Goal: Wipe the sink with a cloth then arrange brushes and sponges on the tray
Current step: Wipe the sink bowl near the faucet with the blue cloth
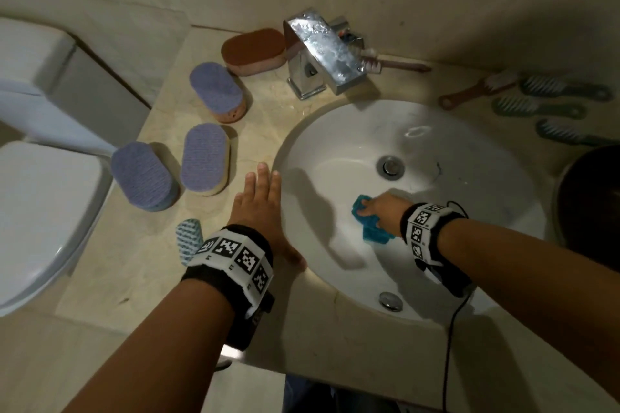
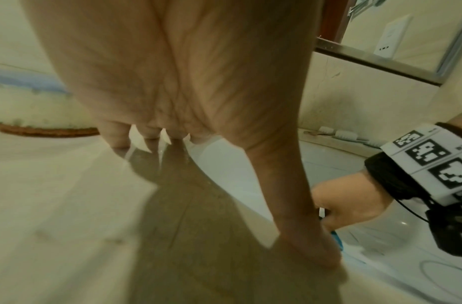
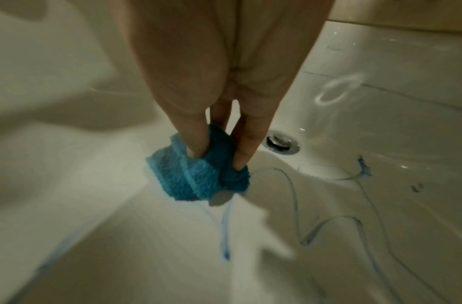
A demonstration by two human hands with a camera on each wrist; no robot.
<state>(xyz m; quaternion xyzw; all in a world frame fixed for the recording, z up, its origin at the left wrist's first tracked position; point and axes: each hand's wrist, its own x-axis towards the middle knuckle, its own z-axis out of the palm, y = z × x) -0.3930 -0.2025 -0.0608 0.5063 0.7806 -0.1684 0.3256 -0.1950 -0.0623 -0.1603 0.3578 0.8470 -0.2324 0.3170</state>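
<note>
The right hand [image 1: 380,209] pinched the bunched blue cloth [image 1: 367,223] against the sink [image 1: 335,131] wall; blue streaks [image 3: 328,222] lay toward five o'clock of the drain [image 3: 281,142], nearest that hand; the left hand [image 1: 261,208] lay flat, fingers straight, on the counter [image 1: 134,261] at nine o'clock.

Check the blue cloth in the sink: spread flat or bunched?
Bunched. The blue cloth sits folded into a thick wad under the right hand, whose fingers press into its folds.

The left hand [image 2: 188,78] is lying flat, fingers straight, on the glossy beige stone counter [image 2: 55,205]; at four o'clock the right hand [image 2: 346,201] is gripping a blue terry cloth [image 2: 415,242].
</note>
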